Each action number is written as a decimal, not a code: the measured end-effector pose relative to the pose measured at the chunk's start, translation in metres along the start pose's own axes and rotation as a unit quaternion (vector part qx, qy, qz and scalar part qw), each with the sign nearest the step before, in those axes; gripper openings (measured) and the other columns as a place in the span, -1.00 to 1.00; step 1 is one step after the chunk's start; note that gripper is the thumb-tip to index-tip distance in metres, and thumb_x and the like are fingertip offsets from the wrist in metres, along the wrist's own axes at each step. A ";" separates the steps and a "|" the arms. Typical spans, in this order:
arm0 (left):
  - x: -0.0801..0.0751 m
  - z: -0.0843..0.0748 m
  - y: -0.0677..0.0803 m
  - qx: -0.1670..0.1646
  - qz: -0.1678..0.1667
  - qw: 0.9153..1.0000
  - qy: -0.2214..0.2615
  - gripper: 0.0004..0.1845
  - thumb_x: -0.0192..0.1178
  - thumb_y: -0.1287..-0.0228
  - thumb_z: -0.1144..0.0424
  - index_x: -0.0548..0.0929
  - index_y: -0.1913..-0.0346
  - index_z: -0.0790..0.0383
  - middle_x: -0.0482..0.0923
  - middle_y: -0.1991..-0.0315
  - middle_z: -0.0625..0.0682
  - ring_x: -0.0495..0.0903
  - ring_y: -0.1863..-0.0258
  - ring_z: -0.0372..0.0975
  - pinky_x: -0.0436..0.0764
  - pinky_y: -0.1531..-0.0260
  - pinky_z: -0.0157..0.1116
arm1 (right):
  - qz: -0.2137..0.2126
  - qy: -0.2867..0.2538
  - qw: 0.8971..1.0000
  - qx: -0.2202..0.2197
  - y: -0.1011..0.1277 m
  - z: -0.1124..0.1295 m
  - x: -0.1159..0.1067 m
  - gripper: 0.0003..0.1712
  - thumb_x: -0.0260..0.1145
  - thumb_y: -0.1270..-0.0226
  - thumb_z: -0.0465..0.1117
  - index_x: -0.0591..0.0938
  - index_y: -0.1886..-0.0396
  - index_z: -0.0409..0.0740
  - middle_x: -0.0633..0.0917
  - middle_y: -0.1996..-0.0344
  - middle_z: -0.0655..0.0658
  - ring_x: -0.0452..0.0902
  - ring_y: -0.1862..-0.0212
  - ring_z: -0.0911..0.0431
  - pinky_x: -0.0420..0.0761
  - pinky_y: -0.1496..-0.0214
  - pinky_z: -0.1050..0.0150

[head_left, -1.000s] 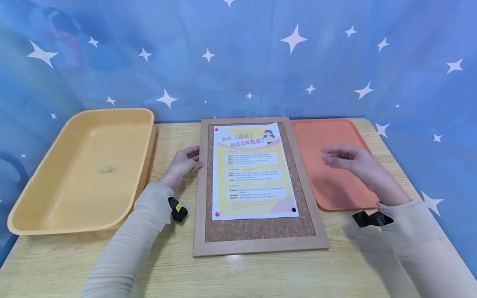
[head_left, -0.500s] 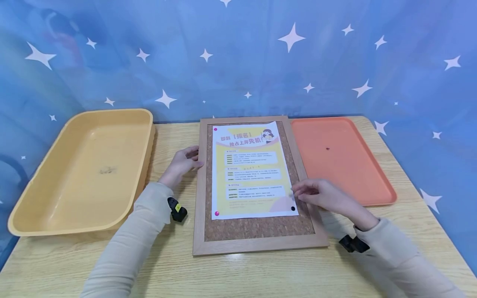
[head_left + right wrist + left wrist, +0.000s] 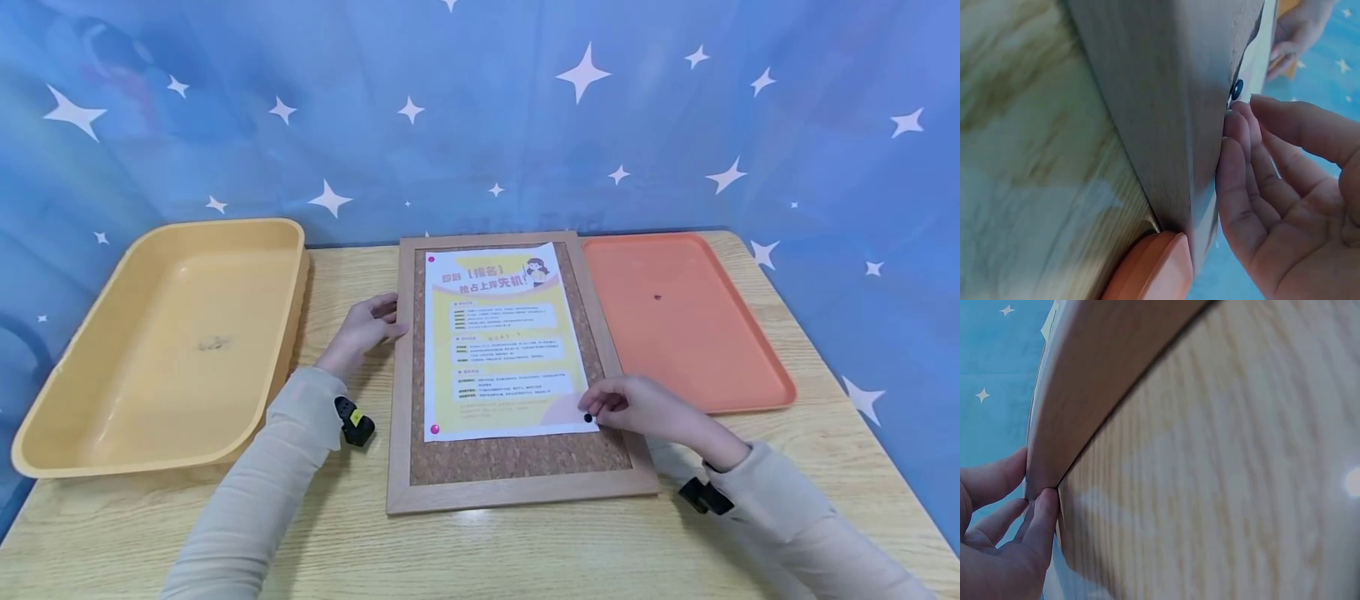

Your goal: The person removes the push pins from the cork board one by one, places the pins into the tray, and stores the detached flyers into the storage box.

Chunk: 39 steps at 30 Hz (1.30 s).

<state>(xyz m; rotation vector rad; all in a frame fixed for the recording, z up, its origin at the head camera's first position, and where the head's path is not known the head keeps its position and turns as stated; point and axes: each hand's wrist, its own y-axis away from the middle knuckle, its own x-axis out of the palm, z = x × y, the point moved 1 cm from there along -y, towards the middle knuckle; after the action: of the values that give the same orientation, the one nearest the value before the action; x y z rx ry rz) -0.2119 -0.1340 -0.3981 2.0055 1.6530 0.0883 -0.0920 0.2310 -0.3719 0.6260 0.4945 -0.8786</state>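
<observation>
A wooden-framed cork board (image 3: 517, 493) lies flat in the middle of the table. A yellow poster (image 3: 501, 342) is pinned on it, with pink pins (image 3: 432, 430) at its left corners and a black pin (image 3: 588, 417) at its lower right corner. My right hand (image 3: 597, 407) rests on the board with its fingertips right at the black pin (image 3: 1237, 89), the thumb a little apart. My left hand (image 3: 392, 320) touches the frame's left edge (image 3: 1054, 425) with relaxed fingers (image 3: 1041, 515). Neither hand holds anything.
A deep yellow tub (image 3: 90, 433) stands on the left. A flat orange tray (image 3: 757, 367) on the right holds one small dark pin (image 3: 657, 297). The wooden table (image 3: 480, 550) ends near me, and a blue star-print cloth (image 3: 480, 125) hangs behind.
My right hand came from above the orange tray, leaving a small dark pin there, down to the poster's lower right corner. The left hand stayed on the frame.
</observation>
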 end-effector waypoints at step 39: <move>-0.001 0.001 -0.001 0.004 0.009 1.000 -0.001 -0.29 0.13 -0.32 0.41 0.13 -0.48 0.16 0.17 -0.47 0.12 0.26 -0.42 -0.07 0.34 -0.37 -0.17 | 0.030 -0.042 0.998 -0.018 -0.005 -0.004 -0.008 -0.89 0.28 -0.24 -0.34 0.60 0.24 -0.25 0.61 0.42 -0.04 0.43 0.40 0.32 0.49 0.38 0.44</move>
<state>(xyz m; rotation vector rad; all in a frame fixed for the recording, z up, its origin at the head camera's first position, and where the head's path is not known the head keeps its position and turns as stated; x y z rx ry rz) -0.2123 -0.1347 -0.3990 2.0258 1.6369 0.0855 -0.1013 0.2357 -0.3711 0.5654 0.4127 -0.8331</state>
